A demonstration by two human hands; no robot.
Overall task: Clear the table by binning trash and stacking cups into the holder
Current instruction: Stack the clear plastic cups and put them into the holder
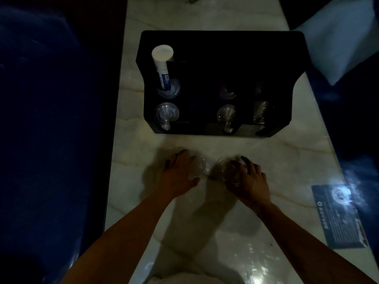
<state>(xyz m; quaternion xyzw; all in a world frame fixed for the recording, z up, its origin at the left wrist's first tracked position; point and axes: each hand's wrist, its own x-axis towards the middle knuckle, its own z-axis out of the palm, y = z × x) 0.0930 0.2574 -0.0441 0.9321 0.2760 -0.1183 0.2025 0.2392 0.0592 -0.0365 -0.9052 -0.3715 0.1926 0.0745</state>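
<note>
A black cup holder (221,48) stands in the middle of the pale marble table (266,160). Clear plastic cups (166,115) sit in several of its slots, and a white tube with a blue label (162,66) stands in the back left slot. In front of the holder, my left hand (180,171) grips a clear cup (202,167) lying on its side. My right hand (250,181) grips a second clear cup (229,167) with something dark inside. The two cups' mouths face each other, almost touching.
A blue printed card (338,216) lies at the table's right edge. A pale cushion (344,37) sits at the top right. Dark blue seating (41,119) runs along the left side of the table. The scene is dim.
</note>
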